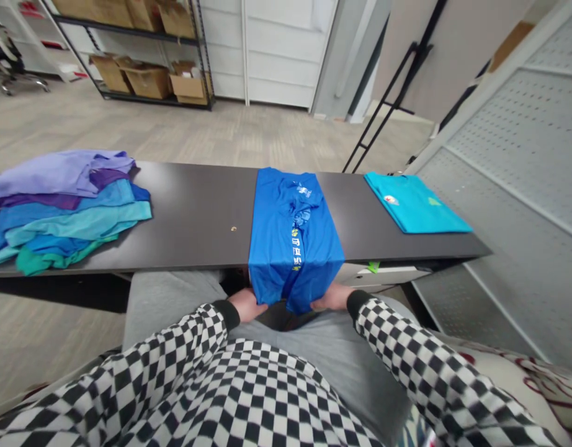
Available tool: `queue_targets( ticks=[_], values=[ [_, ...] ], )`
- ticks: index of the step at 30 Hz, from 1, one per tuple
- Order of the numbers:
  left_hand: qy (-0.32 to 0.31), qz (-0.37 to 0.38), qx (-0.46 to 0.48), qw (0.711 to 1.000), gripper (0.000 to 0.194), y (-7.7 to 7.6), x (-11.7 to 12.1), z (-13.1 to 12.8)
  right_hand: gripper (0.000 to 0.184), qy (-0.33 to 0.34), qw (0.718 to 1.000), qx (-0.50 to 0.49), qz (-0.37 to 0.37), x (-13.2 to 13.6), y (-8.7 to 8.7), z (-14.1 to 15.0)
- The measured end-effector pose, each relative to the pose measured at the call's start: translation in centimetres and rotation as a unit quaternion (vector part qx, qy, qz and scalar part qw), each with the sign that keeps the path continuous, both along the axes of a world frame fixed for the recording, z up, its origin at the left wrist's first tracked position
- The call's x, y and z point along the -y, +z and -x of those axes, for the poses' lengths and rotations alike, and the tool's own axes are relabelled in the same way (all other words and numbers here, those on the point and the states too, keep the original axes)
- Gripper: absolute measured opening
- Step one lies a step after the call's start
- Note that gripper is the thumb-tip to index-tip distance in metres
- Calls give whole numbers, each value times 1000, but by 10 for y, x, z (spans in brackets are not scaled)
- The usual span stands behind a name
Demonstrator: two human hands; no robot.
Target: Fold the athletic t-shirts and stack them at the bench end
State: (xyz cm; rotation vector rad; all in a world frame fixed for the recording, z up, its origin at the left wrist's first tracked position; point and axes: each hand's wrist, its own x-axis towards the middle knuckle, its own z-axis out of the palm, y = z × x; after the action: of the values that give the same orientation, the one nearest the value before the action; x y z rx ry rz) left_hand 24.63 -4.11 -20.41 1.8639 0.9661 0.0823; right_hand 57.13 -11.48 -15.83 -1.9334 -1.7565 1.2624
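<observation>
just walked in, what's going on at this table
Someone in a black-and-white checkered top is seated at a long dark tabletop, handling a bright blue fabric shirt. The left hand and right hand hold its near end, one at each side, where it hangs over the table's edge; the rest lies flat across the top, somewhat rumpled in the middle. A loose heap of purple, blue and green clothes sits to the left, and a neatly folded turquoise shirt to the right.
</observation>
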Motion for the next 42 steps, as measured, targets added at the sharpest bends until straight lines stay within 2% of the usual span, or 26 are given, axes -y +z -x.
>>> queue_targets(
  ticks=[1,3,5,7,9,11,12,15,18,21,23,26,28,30,32,34,36,38,40,42],
  values=[
    [-13,6,7,1000,24,7,3,2,32,12,1000,-12,12,5,6,3],
    [-39,53,49,997,28,27,12,9,26,37,993,-100,44,19,23,7],
    [-39,163,139,976,40,52,24,19,29,19,969,-238,67,39,43,11],
    [5,284,249,926,46,81,35,27,34,-68,928,-362,62,57,65,15],
    [67,341,324,880,44,113,40,31,38,-180,882,-434,32,71,87,21],
    [120,346,360,858,43,144,38,30,41,-259,847,-464,-10,76,108,28],
    [145,342,366,853,45,159,34,27,42,-278,837,-471,-31,75,118,31],
    [232,311,366,846,59,197,17,19,53,-284,824,-486,-71,65,146,36],
    [303,249,364,845,71,221,-5,12,77,-295,829,-468,-87,47,167,33],
    [328,176,368,852,68,237,-37,2,95,-320,831,-437,-129,16,181,23],
    [320,154,382,854,61,242,-68,-13,90,-326,824,-432,-169,-18,185,12],
    [288,181,372,864,40,237,-130,-42,57,-329,807,-438,-219,-87,181,-11],
    [285,213,311,881,23,226,-176,-58,35,-351,802,-434,-213,-136,171,-29],
    [316,213,236,894,23,209,-217,-65,21,-405,804,-407,-152,-177,155,-46],
    [352,188,208,893,25,190,-247,-63,21,-440,804,-385,-104,-204,138,-62],
    [349,136,213,902,24,173,-267,-55,26,-426,816,-379,-101,-218,121,-76],
    [288,30,206,935,26,159,-278,-45,31,-379,844,-357,-130,-225,111,-88],
    [161,-127,180,962,38,150,-284,-36,40,-310,890,-287,-172,-230,108,-99],
    [4,-264,151,953,59,146,-288,-30,60,-199,941,-175,-212,-236,113,-109],
    [-117,-346,125,923,72,146,-295,-30,80,-52,970,-66,-229,-244,122,-117]
  ],
)
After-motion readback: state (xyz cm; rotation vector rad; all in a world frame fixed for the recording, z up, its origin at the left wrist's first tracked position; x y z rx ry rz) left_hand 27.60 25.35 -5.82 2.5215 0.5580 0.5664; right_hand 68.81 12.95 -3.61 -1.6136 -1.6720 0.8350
